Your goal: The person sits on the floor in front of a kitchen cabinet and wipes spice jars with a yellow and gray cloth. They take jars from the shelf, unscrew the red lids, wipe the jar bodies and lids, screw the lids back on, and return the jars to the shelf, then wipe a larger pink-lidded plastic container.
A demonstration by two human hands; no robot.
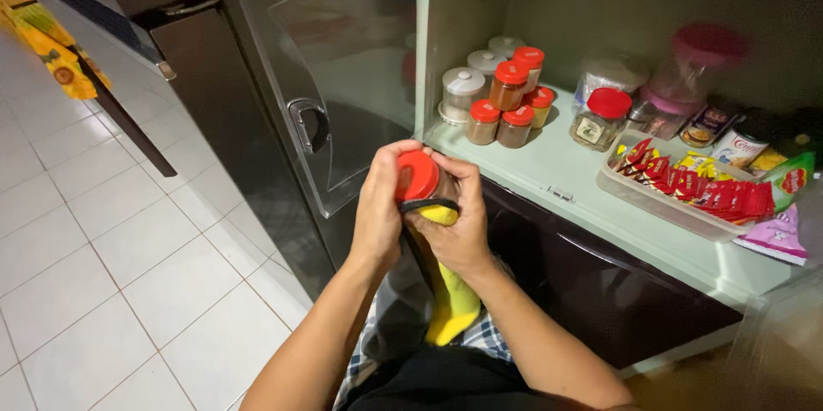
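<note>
"Two hands are on one small jar. See the fingers (446, 173)? They are wrapped tight round it."

"Which hand does what?"

"His left hand (378, 210) grips the side of the red-lid jar (418, 181). The right hand (459, 227) grips it from the other side and also presses a yellow cloth (452, 304) on it. The cloth hangs down from the jar."

"Where is the jar?"

"Up in the air, in front of the pale green shelf (549, 173), just beside the clear door (330, 77) that stands open."

"Will it be hard to hold?"

"I think it is small and light. It looks like glass or hard plastic, so it could be smooth and slippy, and it could break if it falls on the tile floor (111, 274). The body is the best place to hold. The red lid might turn."

"What else is near?"

"Behind the jar, on the shelf, stand more little spice jars (501, 107). Further right of them is a bigger jar (600, 118), then a tray of red packets (686, 188). The little jars stand close together, so they could get bumped. The open door is close on the left of the jar too."
</note>
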